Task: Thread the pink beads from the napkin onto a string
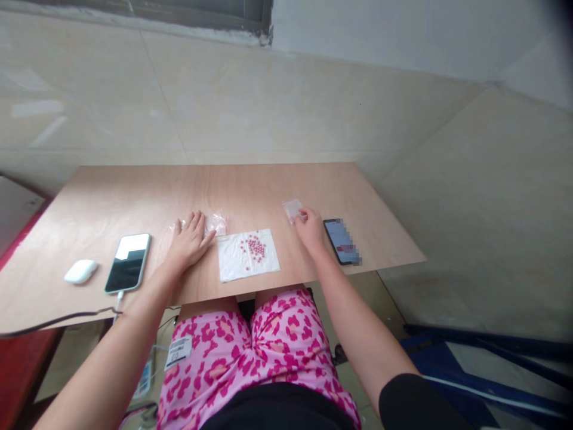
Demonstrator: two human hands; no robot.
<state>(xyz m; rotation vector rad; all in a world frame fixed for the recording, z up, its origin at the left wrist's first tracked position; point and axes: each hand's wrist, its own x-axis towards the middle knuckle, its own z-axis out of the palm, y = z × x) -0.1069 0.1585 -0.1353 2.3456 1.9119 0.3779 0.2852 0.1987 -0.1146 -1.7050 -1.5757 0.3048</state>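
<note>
A white tissue lies flat on the wooden table in front of me, with several small pink beads heaped on its upper right part. My left hand rests palm down on the table, fingers spread, touching a pile of clear plastic bags just left of the tissue. My right hand pinches a small clear plastic bag by its edge, just right of the tissue.
A phone with a lit screen lies right of my right hand. A dark-screened phone on a charging cable and a white mouse lie at the left. The table's front edge is above my pink patterned lap.
</note>
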